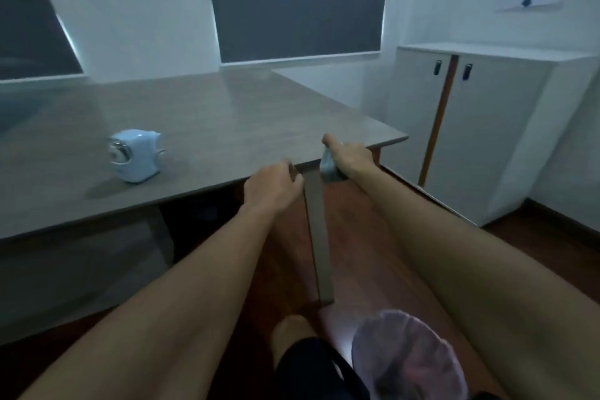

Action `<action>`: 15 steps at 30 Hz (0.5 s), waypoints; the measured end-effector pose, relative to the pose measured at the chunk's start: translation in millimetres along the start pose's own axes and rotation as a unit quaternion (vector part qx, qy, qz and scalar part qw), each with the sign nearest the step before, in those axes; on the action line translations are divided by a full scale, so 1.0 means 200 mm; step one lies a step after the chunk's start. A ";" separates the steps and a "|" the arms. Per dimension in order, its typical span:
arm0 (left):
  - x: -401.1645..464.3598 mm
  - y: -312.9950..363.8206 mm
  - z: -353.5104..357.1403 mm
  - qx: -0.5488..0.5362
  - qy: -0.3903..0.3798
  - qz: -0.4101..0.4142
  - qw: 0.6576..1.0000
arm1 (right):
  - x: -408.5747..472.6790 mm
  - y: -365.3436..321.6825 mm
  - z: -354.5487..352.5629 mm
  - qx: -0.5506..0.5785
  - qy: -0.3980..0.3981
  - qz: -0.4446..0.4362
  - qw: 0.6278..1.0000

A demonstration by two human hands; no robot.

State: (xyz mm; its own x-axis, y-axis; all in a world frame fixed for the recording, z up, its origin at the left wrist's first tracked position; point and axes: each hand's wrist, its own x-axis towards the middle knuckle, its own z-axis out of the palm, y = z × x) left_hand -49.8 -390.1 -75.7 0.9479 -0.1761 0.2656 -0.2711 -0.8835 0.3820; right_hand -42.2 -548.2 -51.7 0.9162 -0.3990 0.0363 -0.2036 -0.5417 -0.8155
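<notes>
My left hand (271,187) grips the top of a grey panel (318,237) that stands on edge below the front edge of the grey desk (211,127). It looks like an open door or drawer front. My right hand (349,156) holds a crumpled light grey cloth (328,166) against the desk edge, forefinger stretched forward over the desktop. Motion blur softens both hands.
A pale blue mug-shaped object (136,154) stands on the desk at the left. A white two-door cabinet (470,127) stands to the right. Dark blinds cover the windows behind. Below, my knee and a foot in a translucent shoe cover (409,357) sit on the red-brown floor.
</notes>
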 end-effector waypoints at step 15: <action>0.17 -1.07 -0.50 0.011 0.254 -0.120 0.960 | 0.10 -0.63 0.84 0.310 -0.125 -0.014 0.942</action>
State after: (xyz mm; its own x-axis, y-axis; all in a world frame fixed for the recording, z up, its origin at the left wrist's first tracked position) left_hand 24.1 -164.0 -58.9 0.7774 0.2627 0.5716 -0.0466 -0.8820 0.4689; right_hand 60.0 -364.3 -44.7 0.9868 -0.1615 -0.0103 -0.0075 0.0181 -0.9998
